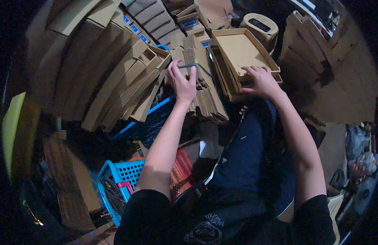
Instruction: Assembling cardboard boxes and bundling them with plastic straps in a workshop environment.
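My left hand (183, 85) rests at a bundle of folded flat cardboard (207, 100), its thumb and fingers apart. A dark green strap (193, 65) runs across the bundle just beyond the fingertips. To the right, my right hand (261, 83) grips the near edge of a shallow open cardboard tray (240, 47), fingers over its rim and thumb lower on the side. The tray's inside is bare, and it sits tilted on more cardboard pieces. The undersides of both hands are hidden.
Folded cardboard boxes (123, 90) lean in a row at the left. A beige plastic stool (260, 24) stands beyond the tray. Below my left arm sit a blue plastic basket (130, 171) and a red basket (181, 171). Large cardboard sheets (344, 81) rise at the right.
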Available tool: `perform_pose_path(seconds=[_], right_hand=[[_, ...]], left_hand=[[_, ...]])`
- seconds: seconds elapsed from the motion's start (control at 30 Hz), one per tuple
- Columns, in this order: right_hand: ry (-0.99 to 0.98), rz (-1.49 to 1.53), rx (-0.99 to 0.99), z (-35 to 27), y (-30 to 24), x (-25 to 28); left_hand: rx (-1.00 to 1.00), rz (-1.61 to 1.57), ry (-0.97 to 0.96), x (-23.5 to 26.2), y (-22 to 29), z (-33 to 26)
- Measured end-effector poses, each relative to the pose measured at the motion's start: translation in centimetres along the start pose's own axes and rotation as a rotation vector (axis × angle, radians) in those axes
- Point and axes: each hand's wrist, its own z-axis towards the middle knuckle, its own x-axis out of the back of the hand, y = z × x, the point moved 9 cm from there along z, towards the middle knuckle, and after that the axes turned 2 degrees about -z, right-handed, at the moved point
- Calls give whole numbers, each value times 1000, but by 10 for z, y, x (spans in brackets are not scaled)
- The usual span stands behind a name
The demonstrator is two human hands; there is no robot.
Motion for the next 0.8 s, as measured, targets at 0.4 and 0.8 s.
perform_pose_path(seconds=[0.4,0.8], right_hand=[[499,180,-62,-73,-49,46],[246,250,-27,-100,-109,-4]], left_hand=[[444,-834,32,-20,-85,-30],[553,-526,-109,-30,-85,-31]])
